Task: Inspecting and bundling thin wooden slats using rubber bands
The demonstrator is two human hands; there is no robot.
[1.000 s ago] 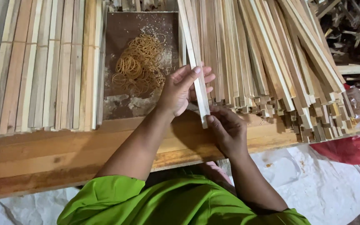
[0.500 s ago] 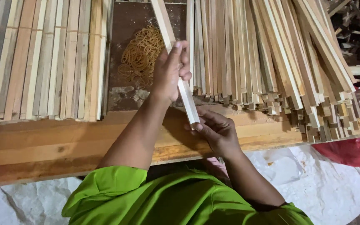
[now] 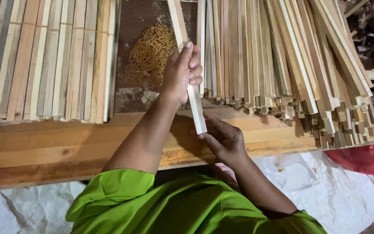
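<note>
Left hand (image 3: 182, 73) clasps the wooden slat (image 3: 189, 69); right hand (image 3: 221, 138), seemingly unclenched, cups its near end, rubber bands (image 3: 150, 54) just left.

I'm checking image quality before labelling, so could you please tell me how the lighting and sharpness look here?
Head view: soft, even light with no glare; the left hand and wooden stick are sharp and throw a shadow on the bench; the right hand is darker; the top right corner is dim.

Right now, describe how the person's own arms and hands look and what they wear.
Both hands, left hand and right hand, are bare: no gloves, rings or watch visible. The forearms are bare too. Bright green short sleeves of a loose green shirt cover the upper arms, with plain cloth and no markings in view.
</note>
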